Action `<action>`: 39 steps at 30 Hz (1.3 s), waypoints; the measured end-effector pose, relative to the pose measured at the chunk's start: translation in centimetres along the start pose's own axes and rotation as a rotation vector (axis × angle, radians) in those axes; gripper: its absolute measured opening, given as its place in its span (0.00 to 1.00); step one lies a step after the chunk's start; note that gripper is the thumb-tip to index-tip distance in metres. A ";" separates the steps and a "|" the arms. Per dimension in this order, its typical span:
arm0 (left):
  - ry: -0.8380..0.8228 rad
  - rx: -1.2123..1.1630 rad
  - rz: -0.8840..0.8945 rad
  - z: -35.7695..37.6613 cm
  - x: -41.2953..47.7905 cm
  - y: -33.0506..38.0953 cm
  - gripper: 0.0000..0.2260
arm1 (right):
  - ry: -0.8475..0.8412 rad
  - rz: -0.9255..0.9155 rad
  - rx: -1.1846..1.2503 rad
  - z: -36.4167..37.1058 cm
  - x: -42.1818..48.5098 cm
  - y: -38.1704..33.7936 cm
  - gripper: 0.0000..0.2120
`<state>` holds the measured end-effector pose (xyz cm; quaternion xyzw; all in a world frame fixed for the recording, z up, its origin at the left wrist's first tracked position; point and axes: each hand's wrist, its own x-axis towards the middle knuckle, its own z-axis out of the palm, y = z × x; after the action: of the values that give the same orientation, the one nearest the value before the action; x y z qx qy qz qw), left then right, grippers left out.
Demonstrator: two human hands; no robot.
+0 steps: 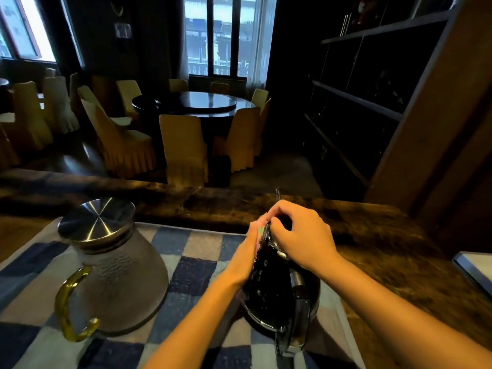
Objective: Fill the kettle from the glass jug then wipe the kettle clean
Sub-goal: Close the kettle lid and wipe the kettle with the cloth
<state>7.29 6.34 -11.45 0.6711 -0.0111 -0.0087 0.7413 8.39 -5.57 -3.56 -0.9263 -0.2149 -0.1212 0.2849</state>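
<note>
Head view looked down on a dark, mottled wooden counter point(372, 235) with a blue, grey and cream checkered cloth point(197, 267) spread over its near left part. On that cloth, at the left, stood the glass jug point(117, 283). It was cone-shaped and widest at the base, with rippled, cloudy walls, a flat brushed-steel lid point(97, 219) on top and a curved yellow handle point(70, 304) facing near. How much water it held could not be told through the glass.

To the right of the jug, well apart from it, the kettle point(269, 286) sat on the same cloth. It had a glossy dark body speckled with bright droplets, and a chrome handle on its near right side. Its inside was hidden.

Both hands were on the kettle. The left hand point(243, 258) lay flat along the kettle's left side, pressing a pink rag point(257, 230) against it, and the rag's edge showed past the fingertips. The right hand point(300, 235) came in from the right with its fingers curled down over the kettle's top, gripping it.

Beyond the counter, in dim light, a round dark table point(207, 102) stood ringed by chairs point(183, 145) in pleated yellow covers. Tall windows point(221, 35) lay far behind, and dark shelving point(372, 89) stood at the right.
</note>
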 end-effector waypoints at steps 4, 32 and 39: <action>0.034 -0.010 0.076 0.2 -1.1 -0.4 0.29 | 0.016 -0.002 0.009 0.3 -0.2 0.1 0.06; 0.378 0.224 -0.193 2.6 -4.7 -3.6 0.24 | 0.071 0.050 0.068 0.7 -0.1 0.0 0.08; 0.187 0.085 -0.088 1.3 -0.8 1.7 0.24 | 0.068 0.023 0.065 0.6 -0.1 -0.2 0.08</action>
<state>6.46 5.24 -9.68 0.6995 0.0873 0.0219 0.7090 8.27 -5.10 -3.97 -0.9143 -0.1983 -0.1423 0.3233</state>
